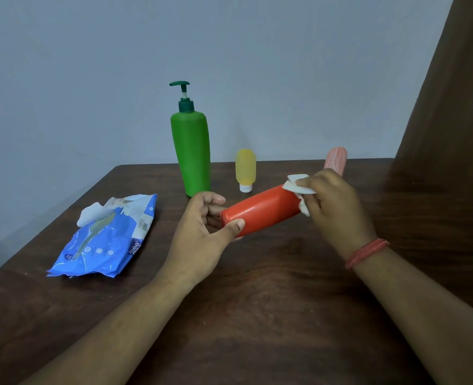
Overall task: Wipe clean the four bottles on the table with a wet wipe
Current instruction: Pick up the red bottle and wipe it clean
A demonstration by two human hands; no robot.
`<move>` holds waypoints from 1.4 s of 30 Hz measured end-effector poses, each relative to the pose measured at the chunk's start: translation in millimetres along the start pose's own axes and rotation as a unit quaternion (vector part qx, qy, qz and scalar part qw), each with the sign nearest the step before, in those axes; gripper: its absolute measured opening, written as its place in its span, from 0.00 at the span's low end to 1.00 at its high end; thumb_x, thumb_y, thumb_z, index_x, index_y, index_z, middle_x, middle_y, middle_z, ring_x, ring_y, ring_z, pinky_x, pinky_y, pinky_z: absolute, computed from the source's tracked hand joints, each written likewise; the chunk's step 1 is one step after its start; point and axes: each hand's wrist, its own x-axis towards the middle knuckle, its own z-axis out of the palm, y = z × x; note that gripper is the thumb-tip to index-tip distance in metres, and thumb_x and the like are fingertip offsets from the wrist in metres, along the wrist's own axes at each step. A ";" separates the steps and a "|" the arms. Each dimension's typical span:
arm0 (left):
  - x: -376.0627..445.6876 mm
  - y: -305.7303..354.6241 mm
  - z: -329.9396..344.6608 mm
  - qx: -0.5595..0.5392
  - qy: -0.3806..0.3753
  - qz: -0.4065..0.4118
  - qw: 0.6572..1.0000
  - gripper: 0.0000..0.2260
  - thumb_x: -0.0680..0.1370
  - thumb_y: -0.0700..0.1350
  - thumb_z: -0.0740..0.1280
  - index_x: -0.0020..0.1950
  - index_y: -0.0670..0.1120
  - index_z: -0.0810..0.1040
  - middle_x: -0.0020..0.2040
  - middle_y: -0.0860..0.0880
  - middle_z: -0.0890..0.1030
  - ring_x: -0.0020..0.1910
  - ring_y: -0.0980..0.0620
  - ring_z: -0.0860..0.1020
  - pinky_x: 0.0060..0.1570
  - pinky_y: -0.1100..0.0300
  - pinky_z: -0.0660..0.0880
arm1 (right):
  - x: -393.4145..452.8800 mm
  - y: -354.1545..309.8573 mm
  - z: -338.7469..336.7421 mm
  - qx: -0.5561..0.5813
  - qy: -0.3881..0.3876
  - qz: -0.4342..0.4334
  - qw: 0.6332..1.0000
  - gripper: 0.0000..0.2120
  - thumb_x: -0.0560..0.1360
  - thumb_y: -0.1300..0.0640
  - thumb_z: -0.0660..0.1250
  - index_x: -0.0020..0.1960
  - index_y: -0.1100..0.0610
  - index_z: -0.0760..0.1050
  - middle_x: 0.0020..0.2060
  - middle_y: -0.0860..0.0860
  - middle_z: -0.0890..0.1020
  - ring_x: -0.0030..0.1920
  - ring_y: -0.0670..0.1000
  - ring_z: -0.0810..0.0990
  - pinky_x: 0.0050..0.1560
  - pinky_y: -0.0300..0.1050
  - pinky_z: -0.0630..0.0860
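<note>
Green pump bottle (192, 151), yellow bottle (245, 169) stand behind held orange bottle (260, 211)

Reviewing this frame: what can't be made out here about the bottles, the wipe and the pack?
Head view only:
- Orange bottle: far end and cap hidden by the wet wipe and right hand.
- Pink bottle: lower part hidden behind the right hand.
- Wipes pack: print too small to read.
- Left hand: fingers behind the bottle hidden.
- Dirt or cleanliness: too fine to judge.

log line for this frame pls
step: wiping orange bottle | left hand: grips bottle | right hand: holds wipe on bottle | green, yellow, pink: standing
</note>
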 end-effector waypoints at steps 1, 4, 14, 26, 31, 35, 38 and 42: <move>-0.1 0.0 0.8 -0.009 -0.003 0.000 1.000 0.19 0.68 0.52 0.77 0.53 0.64 0.74 0.48 0.58 0.81 0.52 0.51 0.80 0.48 0.47 0.84 | 0.7 3.9 1.1 0.005 0.011 0.022 1.000 0.13 0.75 0.68 0.67 0.57 0.60 0.82 0.50 0.54 0.79 0.49 0.55 0.79 0.48 0.41 0.71; 0.0 -1.6 0.9 -0.026 -0.007 0.002 1.000 0.19 0.68 0.49 0.78 0.52 0.64 0.75 0.47 0.56 0.81 0.51 0.53 0.79 0.45 0.49 0.84 | 1.3 8.5 3.5 0.029 0.027 0.067 0.997 0.12 0.76 0.68 0.66 0.56 0.60 0.82 0.50 0.55 0.78 0.48 0.55 0.79 0.47 0.38 0.67; -5.4 7.4 5.4 0.057 -0.012 0.070 0.996 0.19 0.69 0.49 0.76 0.53 0.64 0.72 0.49 0.60 0.81 0.48 0.58 0.79 0.46 0.69 0.74 | -13.2 -56.6 4.3 0.006 -0.090 -0.164 0.982 0.17 0.74 0.67 0.70 0.62 0.58 0.80 0.48 0.54 0.77 0.49 0.54 0.77 0.47 0.48 0.76; -1.6 6.3 -1.9 0.045 0.014 0.064 0.997 0.22 0.74 0.40 0.77 0.58 0.57 0.69 0.47 0.60 0.82 0.48 0.57 0.80 0.47 0.64 0.77 | 4.0 4.9 -4.5 -0.080 -0.050 -0.009 0.996 0.16 0.74 0.67 0.68 0.60 0.57 0.81 0.47 0.53 0.76 0.49 0.56 0.76 0.47 0.46 0.74; 0.4 4.5 -3.6 -0.003 0.015 0.043 0.999 0.22 0.74 0.39 0.76 0.58 0.57 0.70 0.46 0.57 0.82 0.49 0.55 0.80 0.43 0.58 0.82 | 3.4 1.5 -2.5 0.005 -0.020 0.010 1.000 0.17 0.76 0.69 0.64 0.63 0.58 0.81 0.47 0.53 0.75 0.49 0.54 0.76 0.51 0.48 0.75; 1.8 0.7 -2.9 -0.069 0.013 0.016 0.997 0.21 0.74 0.37 0.76 0.57 0.56 0.72 0.46 0.55 0.82 0.51 0.51 0.80 0.44 0.51 0.84 | -6.1 -22.5 1.1 0.000 -0.053 -0.079 0.995 0.16 0.75 0.68 0.69 0.62 0.60 0.80 0.48 0.54 0.79 0.48 0.54 0.78 0.48 0.47 0.76; 2.5 -1.5 -1.4 -0.130 0.018 -0.005 0.991 0.20 0.74 0.35 0.75 0.56 0.55 0.74 0.45 0.55 0.81 0.52 0.53 0.80 0.44 0.48 0.84 | -1.3 -13.8 0.1 -0.004 -0.035 -0.056 0.998 0.15 0.76 0.67 0.68 0.62 0.61 0.81 0.47 0.56 0.79 0.48 0.56 0.78 0.48 0.50 0.77; 4.9 -2.1 -0.4 -0.196 0.035 -0.028 0.980 0.17 0.70 0.40 0.77 0.51 0.58 0.78 0.47 0.49 0.78 0.58 0.43 0.79 0.45 0.41 0.83 | -1.9 -7.8 -3.9 0.015 0.008 -0.007 1.000 0.13 0.76 0.67 0.67 0.60 0.62 0.81 0.50 0.56 0.80 0.50 0.56 0.79 0.51 0.49 0.76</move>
